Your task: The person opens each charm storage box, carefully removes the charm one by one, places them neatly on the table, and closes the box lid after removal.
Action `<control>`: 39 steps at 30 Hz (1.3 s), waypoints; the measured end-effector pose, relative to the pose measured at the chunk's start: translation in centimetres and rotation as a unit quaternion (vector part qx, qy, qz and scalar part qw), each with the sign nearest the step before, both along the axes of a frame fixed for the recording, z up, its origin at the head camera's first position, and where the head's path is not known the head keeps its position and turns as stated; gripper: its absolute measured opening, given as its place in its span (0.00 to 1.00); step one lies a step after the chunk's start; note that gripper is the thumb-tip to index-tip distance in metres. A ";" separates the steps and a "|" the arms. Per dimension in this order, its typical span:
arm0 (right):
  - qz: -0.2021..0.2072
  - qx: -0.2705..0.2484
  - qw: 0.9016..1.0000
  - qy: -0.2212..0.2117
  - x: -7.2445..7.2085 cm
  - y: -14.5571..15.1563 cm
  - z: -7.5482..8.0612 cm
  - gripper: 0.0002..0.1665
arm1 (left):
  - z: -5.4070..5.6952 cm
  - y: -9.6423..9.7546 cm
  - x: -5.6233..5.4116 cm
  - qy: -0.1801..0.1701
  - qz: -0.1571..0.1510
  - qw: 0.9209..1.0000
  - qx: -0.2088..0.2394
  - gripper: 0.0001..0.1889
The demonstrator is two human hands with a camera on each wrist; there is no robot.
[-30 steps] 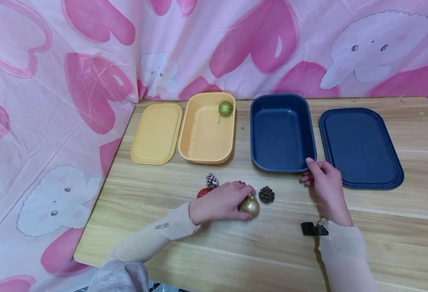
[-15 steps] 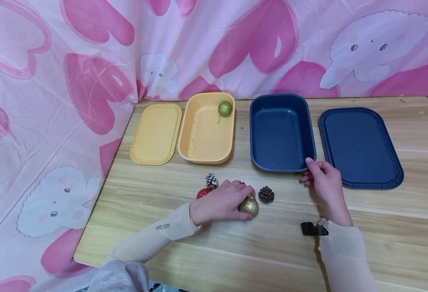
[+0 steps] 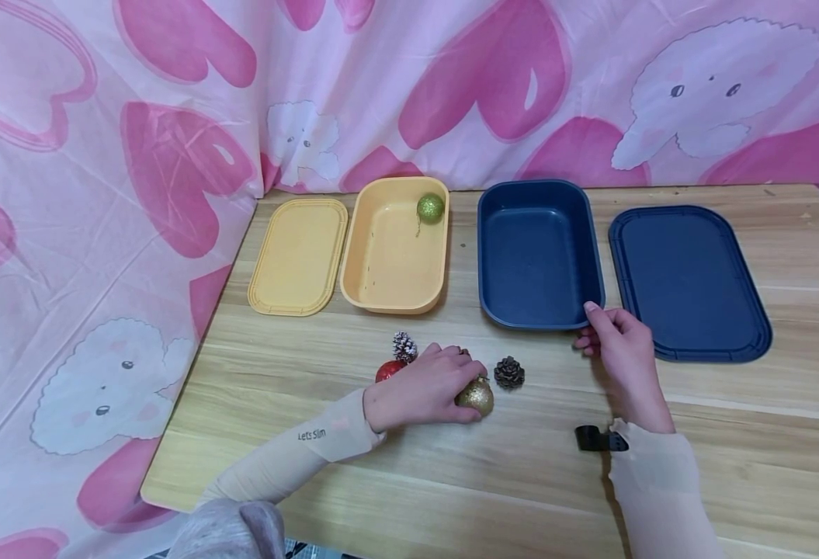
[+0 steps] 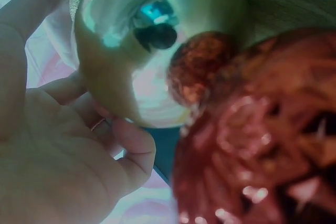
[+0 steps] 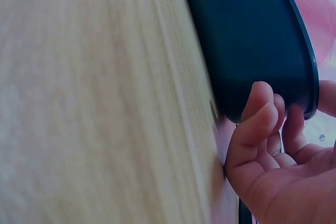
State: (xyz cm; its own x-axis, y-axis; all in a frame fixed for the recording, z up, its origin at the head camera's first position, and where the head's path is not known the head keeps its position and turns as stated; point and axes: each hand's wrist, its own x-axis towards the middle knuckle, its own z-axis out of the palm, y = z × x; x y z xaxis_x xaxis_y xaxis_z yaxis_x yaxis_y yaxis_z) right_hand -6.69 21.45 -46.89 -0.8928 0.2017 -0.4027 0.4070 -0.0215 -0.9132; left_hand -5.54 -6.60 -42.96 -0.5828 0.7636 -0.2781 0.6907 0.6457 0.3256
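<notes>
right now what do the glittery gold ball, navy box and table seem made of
Glittery gold ball: perhaps plastic; speckled shine suggests glitter coating.
Navy box: likely molded plastic; smooth, rounded corners, slight sheen.
Table: wood or woodgrain laminate; pale streaked grain.

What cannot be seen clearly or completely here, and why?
Red ornament: head view, partly behind the left hand; left wrist view, blurred and cut off by edges.
Gold glitter ball: head view, partly covered by that hand.
Small brown thing: head view, mostly hidden by that hand, not identifiable.
Navy box: right wrist view, cut off by the top edge.
</notes>
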 end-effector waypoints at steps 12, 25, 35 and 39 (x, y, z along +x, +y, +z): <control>0.004 0.006 1.000 0.003 0.0 0.1 -0.1 0.22 | 0.2 0.1 0.2 0.021 -0.005 1.000 -0.010 0.22; -0.006 -0.013 1.000 0.010 0.0 0.0 -0.1 0.22 | 0.3 0.0 0.0 0.028 -0.010 1.000 -0.010 0.22; -0.005 -0.012 1.000 0.008 -0.2 0.1 -0.2 0.20 | 0.6 -0.2 -0.1 0.048 -0.014 0.999 0.009 0.21; -0.008 -0.020 1.000 0.010 -0.2 0.1 -0.2 0.20 | 0.6 -0.2 -0.2 0.049 -0.013 0.999 0.013 0.20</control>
State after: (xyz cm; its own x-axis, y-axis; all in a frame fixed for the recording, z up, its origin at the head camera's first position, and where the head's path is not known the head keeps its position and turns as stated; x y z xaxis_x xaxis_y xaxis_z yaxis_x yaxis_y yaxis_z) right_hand -6.90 21.53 -47.11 -0.8972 0.2005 -0.3934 0.3884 -0.0653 -0.9192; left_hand -5.70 -6.80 -42.36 -0.5856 0.7855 -0.2001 0.7371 0.6187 0.2718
